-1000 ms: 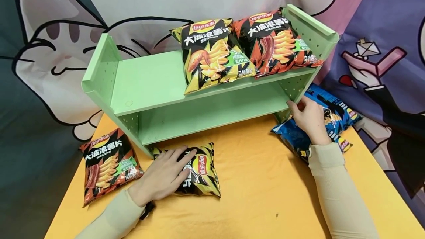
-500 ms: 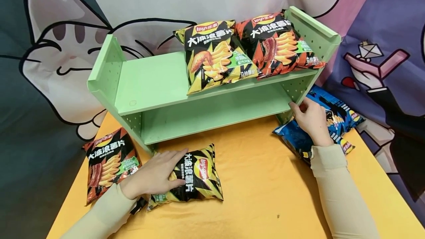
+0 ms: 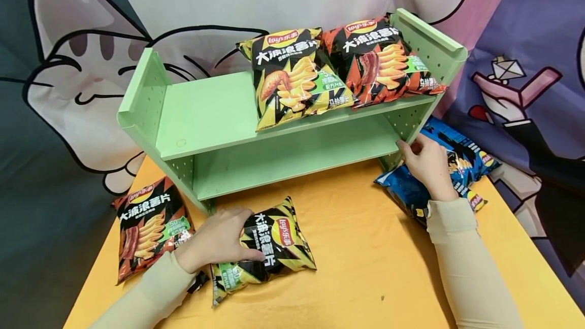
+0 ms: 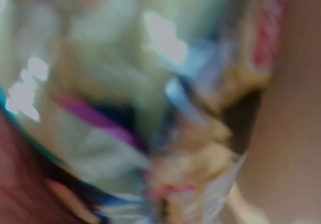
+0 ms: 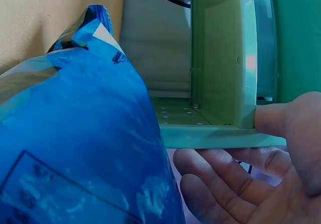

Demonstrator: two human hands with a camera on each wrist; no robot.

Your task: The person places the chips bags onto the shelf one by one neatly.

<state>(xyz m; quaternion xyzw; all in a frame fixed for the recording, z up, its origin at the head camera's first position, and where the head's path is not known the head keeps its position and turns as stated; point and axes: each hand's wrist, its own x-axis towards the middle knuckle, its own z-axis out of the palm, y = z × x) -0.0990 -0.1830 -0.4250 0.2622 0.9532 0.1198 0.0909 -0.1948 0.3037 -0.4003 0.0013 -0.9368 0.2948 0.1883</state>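
Note:
My left hand (image 3: 219,237) grips a black and yellow bag of chips (image 3: 274,242) on the table before the green shelf (image 3: 283,161). Its thumb lies across the bag's front; the other fingers are partly hidden at the far side. The left wrist view is too blurred for detail. At the shelf's right end, my right hand (image 3: 428,166) holds the side panel. In the right wrist view, the thumb presses the inner side of the panel (image 5: 220,136) and the other fingers (image 5: 235,184) curl against its outer side.
Another yellow bag (image 3: 297,75) and a red bag (image 3: 379,62) lie on the top shelf. A red bag (image 3: 148,227) rests left of the shelf. Blue bags (image 3: 461,151) lie at the right, beside my right hand. A dark object (image 3: 198,282) shows under my left wrist.
My left hand has gone from lying flat on the yellow bag to gripping it. The bag has turned and shifted slightly right and nearer. My right hand stays at the panel.

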